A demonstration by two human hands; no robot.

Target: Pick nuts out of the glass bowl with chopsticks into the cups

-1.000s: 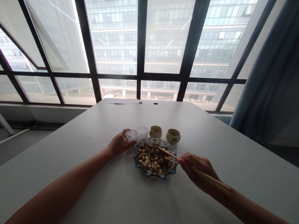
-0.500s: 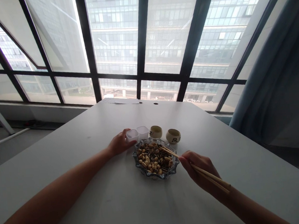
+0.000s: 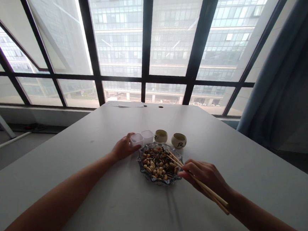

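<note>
A scalloped glass bowl [image 3: 140,166] holds a mix of peanuts [image 3: 154,169] and striped sunflower seeds [image 3: 159,154]. My right hand [image 3: 204,175], at the bowl's right side, grips a pair of wooden chopsticks [image 3: 213,195]. Their tips reach over the seeds at the bowl's upper right; whether anything is pinched between them is too small to tell. Left of the bowl, the fingers of my left hand [image 3: 123,147] wrap round a small white plastic cup [image 3: 136,140]. A second white cup [image 3: 147,135] stands right beside it.
Two cream ceramic cups with dark characters, one left [image 3: 161,136] and one right [image 3: 178,140], stand just behind the bowl. Everything rests on a white table [image 3: 119,210]. Beyond its far edge are tall windows, with a blue curtain [image 3: 277,59] on the right.
My right hand has shifted slightly left and lower, and the chopsticks now slant more steeply, with their tips a little farther right. My left hand stays on the white cup.
</note>
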